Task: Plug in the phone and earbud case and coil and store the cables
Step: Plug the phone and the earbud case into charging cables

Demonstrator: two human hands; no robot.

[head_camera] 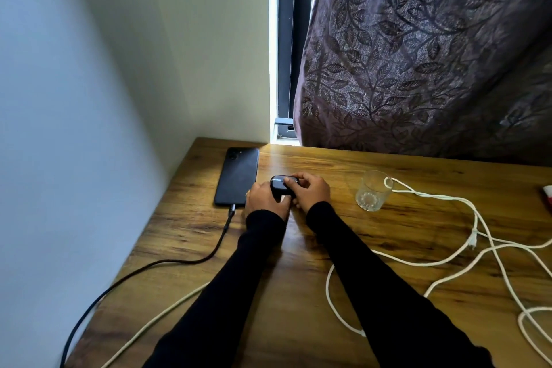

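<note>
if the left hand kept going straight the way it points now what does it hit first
The left hand points up and right, and it already touches the earbud case, which the right hand also holds. Past the case lies bare table, then probably the curtain.

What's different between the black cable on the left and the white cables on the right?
The black cable is a single dark strand plugged into the phone; the white cables are pale and one loose end hangs on the rim of the glass. The black cable runs in one smooth curve off the near edge of the table; the white cables cross each other in loose loops. Both lie on the table, uncoiled.
</note>
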